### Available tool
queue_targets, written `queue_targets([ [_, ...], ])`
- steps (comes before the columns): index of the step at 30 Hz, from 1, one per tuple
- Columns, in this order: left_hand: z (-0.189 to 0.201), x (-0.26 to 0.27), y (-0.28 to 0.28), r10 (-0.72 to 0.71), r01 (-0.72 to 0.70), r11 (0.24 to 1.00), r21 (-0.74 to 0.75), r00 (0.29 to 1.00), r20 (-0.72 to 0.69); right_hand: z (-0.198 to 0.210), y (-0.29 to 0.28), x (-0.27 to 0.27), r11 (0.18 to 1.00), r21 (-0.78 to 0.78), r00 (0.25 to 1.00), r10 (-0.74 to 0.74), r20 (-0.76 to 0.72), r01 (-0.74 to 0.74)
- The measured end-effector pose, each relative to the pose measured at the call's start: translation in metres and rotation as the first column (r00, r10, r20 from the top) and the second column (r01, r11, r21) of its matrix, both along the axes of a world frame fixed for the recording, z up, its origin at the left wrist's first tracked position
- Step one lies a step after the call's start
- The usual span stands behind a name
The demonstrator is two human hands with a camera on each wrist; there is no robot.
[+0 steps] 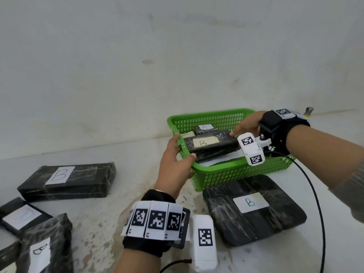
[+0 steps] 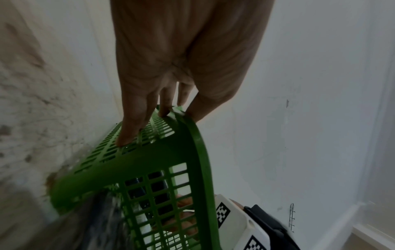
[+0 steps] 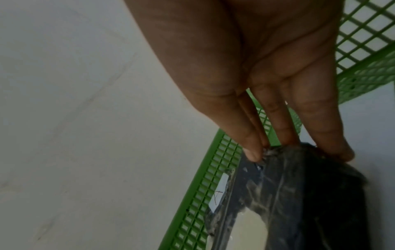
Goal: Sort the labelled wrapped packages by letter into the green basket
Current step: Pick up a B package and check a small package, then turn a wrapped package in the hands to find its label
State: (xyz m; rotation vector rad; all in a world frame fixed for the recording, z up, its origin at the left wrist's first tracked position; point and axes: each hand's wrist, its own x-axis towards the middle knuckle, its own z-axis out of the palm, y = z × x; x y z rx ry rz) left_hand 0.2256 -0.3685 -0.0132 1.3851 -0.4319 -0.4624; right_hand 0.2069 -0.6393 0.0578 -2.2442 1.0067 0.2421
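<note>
The green basket (image 1: pixel 208 115) stands on the pale floor against the wall. Inside, a black wrapped package labelled A (image 1: pixel 204 127) lies at the back. A black package labelled B (image 1: pixel 208 143) lies tilted across the top of the others. My right hand (image 1: pixel 242 129) pinches the right end of that B package (image 3: pixel 299 186) between thumb and fingers. My left hand (image 1: pixel 184 146) holds the basket's near left corner, thumb over the rim (image 2: pixel 196 140) and fingers against the outer wall. What lies under the B package is mostly hidden.
More black packages lie on the floor: a long B (image 1: pixel 67 180) at the left, a broad B (image 1: pixel 254 209) in front of the basket, a small box (image 1: pixel 21 215) and another package (image 1: pixel 45 247) at the lower left. A black cable (image 1: pixel 315 194) loops at the right.
</note>
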Motion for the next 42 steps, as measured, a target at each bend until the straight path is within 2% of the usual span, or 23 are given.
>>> queue_targets([
  [2, 0.000, 0.001, 0.001, -0.003, 0.003, 1.000, -0.002, 1.000, 0.001, -0.003, -0.007, -0.002, 0.997, 0.052, 0.995, -0.054, 0.085, 0.050],
  [15, -0.002, 0.002, 0.001, 0.001, -0.001, 1.000, -0.016, 1.000, 0.006, -0.011, -0.011, 0.000, 0.998, 0.055, 0.992, -0.020, 0.124, 0.013],
  [22, -0.002, 0.002, 0.004, -0.001, 0.001, 1.000, -0.005, 1.000, 0.006, -0.002, 0.001, -0.006, 0.986, 0.118, 0.966, -0.144, 0.213, 0.121],
  [25, 0.000, -0.003, 0.007, 0.010, -0.010, 1.000, 0.023, 1.000, 0.007, 0.012, 0.024, -0.017, 0.970, 0.170, 0.931, -0.220, 0.290, 0.176],
  [28, 0.001, -0.012, 0.019, 0.094, -0.105, 0.992, 0.069, 0.984, 0.151, 0.026, 0.055, -0.034, 0.956, 0.226, 0.876, -0.266, 0.402, 0.187],
  [30, 0.002, -0.020, 0.035, 0.153, -0.179, 0.980, 0.080, 0.953, 0.262, 0.031, 0.081, -0.044, 0.974, 0.161, 0.889, -0.210, 0.406, 0.157],
  [33, 0.009, -0.035, 0.072, 0.193, -0.228, 0.971, 0.078, 0.929, 0.316, 0.031, 0.128, -0.058, 0.992, 0.102, 0.901, -0.114, 0.419, 0.078],
  [38, 0.024, -0.068, 0.155, 0.279, -0.332, 0.940, 0.081, 0.883, 0.376, 0.014, 0.213, -0.085, 0.983, 0.139, 0.854, 0.031, 0.520, -0.121],
  [42, 0.021, -0.098, 0.237, 0.381, -0.453, 0.886, 0.099, 0.833, 0.400, -0.012, 0.293, -0.102, 0.930, 0.227, 0.879, 0.163, 0.447, -0.288],
])
